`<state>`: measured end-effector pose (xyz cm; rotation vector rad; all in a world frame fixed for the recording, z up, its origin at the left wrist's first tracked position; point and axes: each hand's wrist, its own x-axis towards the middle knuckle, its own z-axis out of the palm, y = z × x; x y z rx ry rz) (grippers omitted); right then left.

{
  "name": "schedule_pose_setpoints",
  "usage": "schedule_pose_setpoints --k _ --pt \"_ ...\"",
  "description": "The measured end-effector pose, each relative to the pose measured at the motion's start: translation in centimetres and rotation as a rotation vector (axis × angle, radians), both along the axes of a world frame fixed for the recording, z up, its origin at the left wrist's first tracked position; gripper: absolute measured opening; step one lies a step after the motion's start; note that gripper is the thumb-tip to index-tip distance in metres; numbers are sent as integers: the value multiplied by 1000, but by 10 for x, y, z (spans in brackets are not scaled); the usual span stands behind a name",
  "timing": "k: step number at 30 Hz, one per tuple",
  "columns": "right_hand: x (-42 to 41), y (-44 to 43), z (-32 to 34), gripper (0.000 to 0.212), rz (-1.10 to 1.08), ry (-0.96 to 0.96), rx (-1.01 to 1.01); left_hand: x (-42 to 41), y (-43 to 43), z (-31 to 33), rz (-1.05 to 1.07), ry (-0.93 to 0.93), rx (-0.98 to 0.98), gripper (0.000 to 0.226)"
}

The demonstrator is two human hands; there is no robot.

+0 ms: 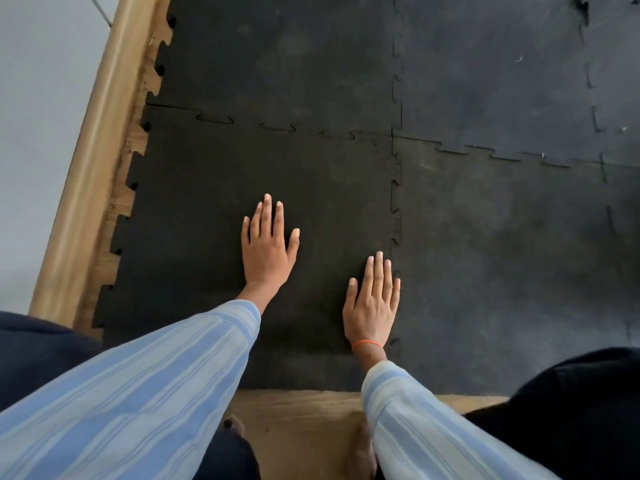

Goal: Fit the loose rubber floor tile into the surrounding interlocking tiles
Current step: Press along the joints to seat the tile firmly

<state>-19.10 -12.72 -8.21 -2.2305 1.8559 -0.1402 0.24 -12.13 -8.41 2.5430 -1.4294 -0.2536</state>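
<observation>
1. Your left hand (pixel 268 249) lies flat, palm down, fingers straight and held loosely together, thumb set a little apart. It grips nothing; it rests on the black rubber tile (pixel 214 216) near the tile's middle.
2. Your right hand (pixel 373 306) is also flat and palm down, fingers straight and nearly closed up, thumb out toward 9 o'clock. It sits on the same tile, hard against its right edge; the little finger lies just beside the toothed seam (pixel 394 216). An orange thread (pixel 367 344) circles that wrist.
3. Both sleeves (pixel 145 386) are light blue with pale stripes and run in from 6 to 7 o'clock.
4. The tile under your hands fills the frame's lower left. Its jigsaw teeth meet a neighbouring tile (pixel 277 57) at 12 o'clock and another neighbour (pixel 502 254) at 3 o'clock. The 12 o'clock seam shows as a thin dark outline; whether every tab is seated flush you cannot tell.
5. At 9 o'clock the tile's teeth stand free against bare wooden floor (pixel 114 202), then a wood-tone skirting (pixel 86 168) below a pale wall (pixel 38 116).
6. At 6 o'clock the tile's edge is straight, with wooden floor showing, and dark trousers (pixel 571 410) at either side.
</observation>
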Motion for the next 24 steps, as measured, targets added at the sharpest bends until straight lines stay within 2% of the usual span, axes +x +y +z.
schedule_pose_setpoints --k 7,13,20,24 --pt "-3 9 5 53 -55 -17 41 -5 11 1 0 17 27 59" --pt "-14 58 6 51 -204 -14 42 -15 27 0 30 18 19 56" --pt "-12 57 7 54 -203 36 87 -16 26 -3 48 2 18 55" --pt "6 49 18 49 -325 -28 113 -20 24 7 46 20 118 57"
